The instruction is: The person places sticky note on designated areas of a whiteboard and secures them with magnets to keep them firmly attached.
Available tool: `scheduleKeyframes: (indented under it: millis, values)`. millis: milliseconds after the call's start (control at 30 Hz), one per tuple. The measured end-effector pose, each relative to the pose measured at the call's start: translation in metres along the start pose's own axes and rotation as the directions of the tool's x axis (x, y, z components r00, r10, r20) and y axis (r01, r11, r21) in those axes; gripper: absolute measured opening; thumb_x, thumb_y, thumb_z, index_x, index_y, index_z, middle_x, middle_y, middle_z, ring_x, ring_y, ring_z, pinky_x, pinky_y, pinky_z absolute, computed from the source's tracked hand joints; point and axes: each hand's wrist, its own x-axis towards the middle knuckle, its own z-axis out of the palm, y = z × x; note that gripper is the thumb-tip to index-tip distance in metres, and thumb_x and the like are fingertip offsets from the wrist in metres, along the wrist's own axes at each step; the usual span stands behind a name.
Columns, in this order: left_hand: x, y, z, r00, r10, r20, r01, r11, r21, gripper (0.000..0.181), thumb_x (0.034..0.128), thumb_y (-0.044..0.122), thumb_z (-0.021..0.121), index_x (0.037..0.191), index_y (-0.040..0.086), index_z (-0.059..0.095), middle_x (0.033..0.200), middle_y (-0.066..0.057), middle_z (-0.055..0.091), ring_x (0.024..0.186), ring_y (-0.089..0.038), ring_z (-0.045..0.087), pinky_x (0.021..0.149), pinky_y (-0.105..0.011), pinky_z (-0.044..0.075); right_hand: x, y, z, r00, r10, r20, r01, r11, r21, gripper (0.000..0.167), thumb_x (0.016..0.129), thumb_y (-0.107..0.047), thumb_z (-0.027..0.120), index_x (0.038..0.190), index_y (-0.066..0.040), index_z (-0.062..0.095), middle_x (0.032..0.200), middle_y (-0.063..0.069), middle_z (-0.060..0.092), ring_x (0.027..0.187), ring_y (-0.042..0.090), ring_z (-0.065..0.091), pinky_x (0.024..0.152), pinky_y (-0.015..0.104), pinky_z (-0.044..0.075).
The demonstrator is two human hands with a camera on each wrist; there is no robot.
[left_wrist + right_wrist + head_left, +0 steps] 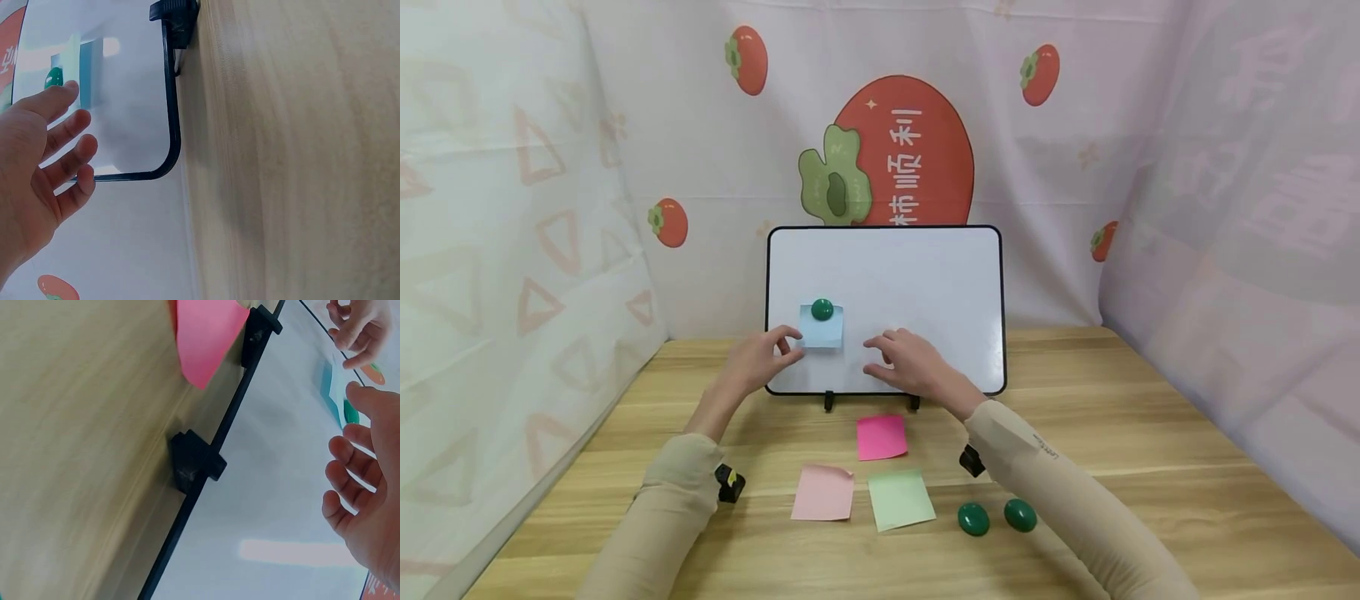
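Note:
A light blue sticky note (822,335) hangs on the whiteboard (917,275) under a round green magnet (822,309) at its upper part. Its lower part stands off the board in the left wrist view. My left hand (758,360) is beside the note's left edge, fingers loosely bent; whether a fingertip touches the paper I cannot tell. To the right of the note, my right hand (910,361) hovers before the board, apart from the note. In the right wrist view its fingers (356,459) are spread and loosely bent, holding nothing.
Black clip feet (829,402) carry the board on the wooden table (1097,417). Before it lie a bright pink note (882,437), a pale pink note (823,493) and a pale green note (902,500). Two green magnets (973,519) lie near the right forearm.

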Motion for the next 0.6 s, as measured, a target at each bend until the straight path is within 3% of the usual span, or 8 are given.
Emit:
scheduleKeyframes:
  millis: [400,600]
  values:
    - [-0.016,-0.002,0.003,0.996,-0.013,0.085,0.016,0.999,-0.030,0.036,0.0941,0.041,0.067,0.123,0.019,0.066,0.091,0.001,0.069,0.066,-0.014,0.052,0.061,-0.029,0.040,-0.027,0.003,-0.001,1.000,-0.013,0.019,0.013,1.000,0.028,0.042,0.094,-0.037,0.068,0.126,-0.010,0.066,0.085,0.002,0.063,0.076,0.013,0.050,0.066,0.025,0.043]
    - [-0.024,0.002,0.002,0.989,0.009,0.147,0.002,0.997,-0.078,0.034,0.0943,0.036,0.067,0.123,0.018,0.066,0.090,0.001,0.067,0.069,-0.014,0.054,0.063,-0.030,0.044,-0.037,0.000,-0.003,0.999,-0.009,0.043,0.007,0.999,0.043,0.043,0.093,-0.038,0.068,0.126,-0.010,0.066,0.085,0.002,0.062,0.076,0.012,0.049,0.066,0.024,0.042]
